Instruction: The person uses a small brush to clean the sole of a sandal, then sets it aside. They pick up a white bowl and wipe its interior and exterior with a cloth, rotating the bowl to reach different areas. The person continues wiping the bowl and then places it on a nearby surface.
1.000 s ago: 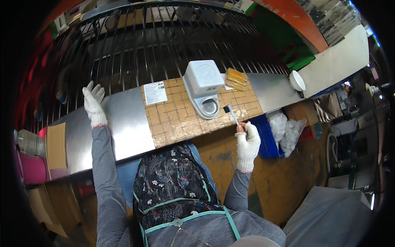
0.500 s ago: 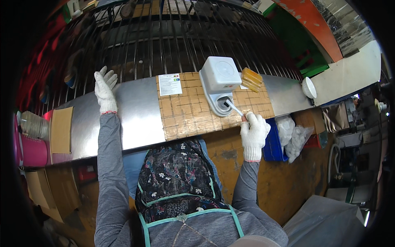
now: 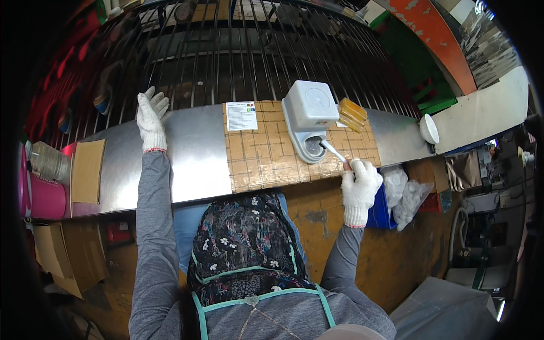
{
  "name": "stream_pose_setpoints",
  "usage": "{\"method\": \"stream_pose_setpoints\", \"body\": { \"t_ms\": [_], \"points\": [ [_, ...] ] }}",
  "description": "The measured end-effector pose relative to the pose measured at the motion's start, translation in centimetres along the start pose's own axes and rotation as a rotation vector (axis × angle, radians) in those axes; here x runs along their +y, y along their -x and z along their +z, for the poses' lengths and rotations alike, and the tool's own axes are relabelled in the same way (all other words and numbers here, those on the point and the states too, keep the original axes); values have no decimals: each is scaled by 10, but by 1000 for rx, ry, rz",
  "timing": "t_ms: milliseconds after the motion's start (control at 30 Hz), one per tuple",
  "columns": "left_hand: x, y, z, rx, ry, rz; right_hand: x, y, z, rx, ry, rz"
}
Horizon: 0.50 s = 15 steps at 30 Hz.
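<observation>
My right hand (image 3: 360, 187), in a white knit glove, is closed on the slim white handle of a small brush (image 3: 335, 151). The brush head rests at a round grey cup in the front of a white plastic dispenser (image 3: 309, 106); its bristles are too small to make out. The dispenser stands on a brown taped cardboard mat (image 3: 255, 156). Far to the left, my left hand (image 3: 151, 120), gloved the same way, is stretched out with fingers extended and holds nothing. It is over the metal worktop (image 3: 195, 156), by its far edge.
Beyond the worktop runs a rack of metal bars (image 3: 226, 68). Amber blocks (image 3: 352, 115) lie right of the dispenser, a printed sheet (image 3: 241, 116) left of it. A white bowl (image 3: 429, 130) is at the right, a pink bucket (image 3: 47, 195) at the left. A blue bin (image 3: 385, 212) sits below.
The brush head has shifted slightly within the cup, toward its right side. My right hand still grips the handle, and my left hand remains stretched out. The whole view has shifted a little.
</observation>
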<state>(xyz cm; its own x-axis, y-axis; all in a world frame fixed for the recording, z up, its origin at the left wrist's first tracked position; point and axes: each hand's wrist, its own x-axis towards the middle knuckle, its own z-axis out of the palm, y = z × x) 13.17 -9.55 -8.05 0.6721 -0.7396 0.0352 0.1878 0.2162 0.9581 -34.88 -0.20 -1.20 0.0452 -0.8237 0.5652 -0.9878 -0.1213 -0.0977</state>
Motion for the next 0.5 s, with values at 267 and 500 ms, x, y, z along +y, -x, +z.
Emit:
{"method": "stream_pose_setpoints", "body": {
  "t_ms": [267, 500],
  "points": [
    [-4, -3, -3, 1, 9, 16, -3, -1, 21, -9, 84, -20],
    [-3, -3, -3, 8, -1, 6, 4, 6, 6, 16, -33, 50]
  ]
}}
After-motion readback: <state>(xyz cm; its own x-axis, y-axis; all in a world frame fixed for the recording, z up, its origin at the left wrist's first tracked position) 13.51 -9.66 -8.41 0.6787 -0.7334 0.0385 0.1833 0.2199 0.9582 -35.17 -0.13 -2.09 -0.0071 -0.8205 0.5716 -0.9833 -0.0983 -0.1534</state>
